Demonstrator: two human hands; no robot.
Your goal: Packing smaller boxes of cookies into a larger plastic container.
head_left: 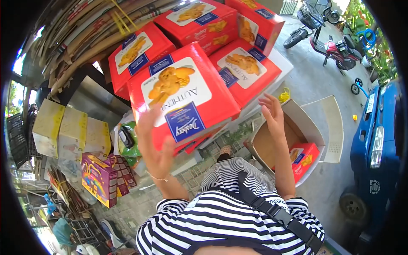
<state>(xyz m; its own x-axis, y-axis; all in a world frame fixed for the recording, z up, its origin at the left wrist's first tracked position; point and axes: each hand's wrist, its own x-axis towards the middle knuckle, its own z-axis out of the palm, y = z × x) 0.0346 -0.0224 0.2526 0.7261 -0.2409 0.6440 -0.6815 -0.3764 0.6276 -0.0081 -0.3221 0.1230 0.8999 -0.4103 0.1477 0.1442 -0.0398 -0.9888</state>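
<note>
Both looked empty, fingers apart: the left hand [155,138] in front of the nearest red box [187,91], at the white support [284,70]'s near edge, contact unclear; the right hand [273,112] off its right side, near the open carton [298,125]. Positioning seemed in hand; gripping would have needed opposed palms.

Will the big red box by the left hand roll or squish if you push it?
The red box probably won't roll: its sides look flat. It seems fairly stiff, given its straight edges, but its shiny face might feel slippery.
</note>
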